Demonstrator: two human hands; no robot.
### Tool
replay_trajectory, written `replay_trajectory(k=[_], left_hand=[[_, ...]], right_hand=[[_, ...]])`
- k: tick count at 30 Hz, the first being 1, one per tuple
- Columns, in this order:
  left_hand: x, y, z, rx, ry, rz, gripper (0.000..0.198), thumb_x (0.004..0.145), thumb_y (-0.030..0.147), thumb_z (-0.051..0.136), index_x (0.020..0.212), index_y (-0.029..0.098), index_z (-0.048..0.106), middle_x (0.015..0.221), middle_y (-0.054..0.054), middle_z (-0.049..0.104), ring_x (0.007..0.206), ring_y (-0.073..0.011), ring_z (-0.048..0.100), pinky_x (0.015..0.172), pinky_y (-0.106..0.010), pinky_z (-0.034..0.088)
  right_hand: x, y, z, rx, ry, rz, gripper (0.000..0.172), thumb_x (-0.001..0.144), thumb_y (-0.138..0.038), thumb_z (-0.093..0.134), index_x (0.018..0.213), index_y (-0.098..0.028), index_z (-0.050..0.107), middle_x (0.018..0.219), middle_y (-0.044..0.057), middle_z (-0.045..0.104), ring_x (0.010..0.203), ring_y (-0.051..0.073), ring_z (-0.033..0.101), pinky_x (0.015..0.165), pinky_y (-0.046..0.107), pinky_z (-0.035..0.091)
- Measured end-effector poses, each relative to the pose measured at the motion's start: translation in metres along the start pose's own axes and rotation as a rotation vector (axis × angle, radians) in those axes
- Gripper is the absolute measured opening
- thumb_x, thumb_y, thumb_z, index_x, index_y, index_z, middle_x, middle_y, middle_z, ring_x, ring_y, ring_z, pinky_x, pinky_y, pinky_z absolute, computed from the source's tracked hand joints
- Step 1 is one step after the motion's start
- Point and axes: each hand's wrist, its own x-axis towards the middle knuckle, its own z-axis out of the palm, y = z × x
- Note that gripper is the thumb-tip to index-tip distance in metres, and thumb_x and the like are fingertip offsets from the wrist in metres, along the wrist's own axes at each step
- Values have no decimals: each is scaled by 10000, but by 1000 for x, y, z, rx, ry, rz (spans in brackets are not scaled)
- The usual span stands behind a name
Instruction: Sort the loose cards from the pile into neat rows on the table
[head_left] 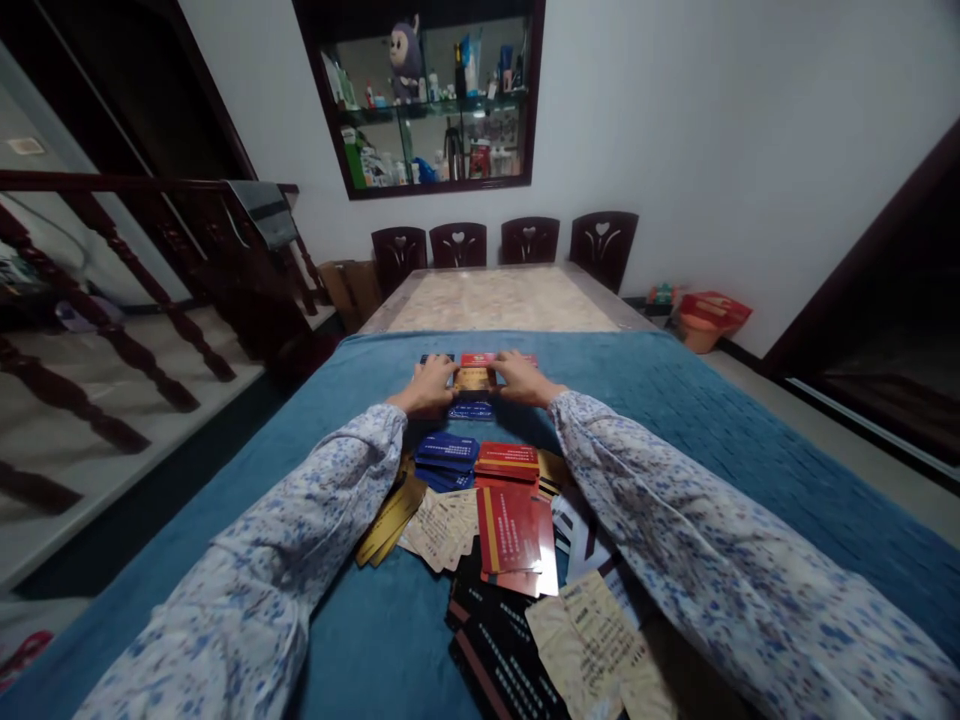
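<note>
Both my arms reach forward over a blue cloth [675, 420] spread on a long table. My left hand [429, 388] and my right hand [521, 378] press in from either side on a small gold card stack [474, 379], fingers curled against its edges. A red card [478, 358] lies just beyond it and a blue card [471, 409] just in front. Between my forearms lie a blue stack [446, 458], a red stack [508, 460], larger red cards [511, 535], gold cards [390, 520], beige cards [442, 525] and black cards [495, 650].
Past the cloth the bare marble tabletop [499, 300] runs to a row of dark chairs [529, 240]. A wooden stair railing [150, 260] stands to the left. A wall cabinet [435, 100] holds bottles and a plush toy. A red bag [712, 312] sits on the floor at right.
</note>
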Motion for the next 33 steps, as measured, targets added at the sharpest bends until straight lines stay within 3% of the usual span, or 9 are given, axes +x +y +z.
replay_trajectory(k=[11, 22, 27, 33], left_hand=[[31, -6, 14, 88, -118, -15, 459, 815, 253, 612, 1268, 220, 675, 1379, -158, 588, 1304, -376, 446, 990, -536, 425], [45, -14, 19, 88, -171, -44, 421, 817, 251, 600, 1222, 223, 714, 1316, -153, 648, 1293, -395, 460, 1005, -554, 425], [49, -18, 19, 93, -202, -13, 424, 806, 276, 598, 1213, 228, 708, 1341, -147, 619, 1294, -385, 468, 1013, -540, 430], [53, -18, 17, 117, -244, -9, 442, 803, 288, 609, 1232, 236, 700, 1349, -162, 595, 1309, -391, 460, 1019, -560, 442]], right_hand=[[14, 12, 13, -35, -29, 49, 307, 879, -266, 702, 1142, -115, 748, 1197, 180, 690, 1113, 283, 638, 952, 332, 478], [24, 16, 18, 23, -57, 39, 275, 867, -195, 704, 1114, -96, 773, 1149, 184, 746, 1100, 269, 669, 949, 301, 473], [25, 21, 21, 85, -85, 27, 259, 874, -203, 681, 1088, -95, 779, 1062, 151, 774, 990, 241, 690, 910, 289, 473], [27, 22, 22, 85, -77, 51, 296, 879, -248, 680, 1121, -103, 771, 1093, 151, 765, 991, 243, 677, 857, 277, 464]])
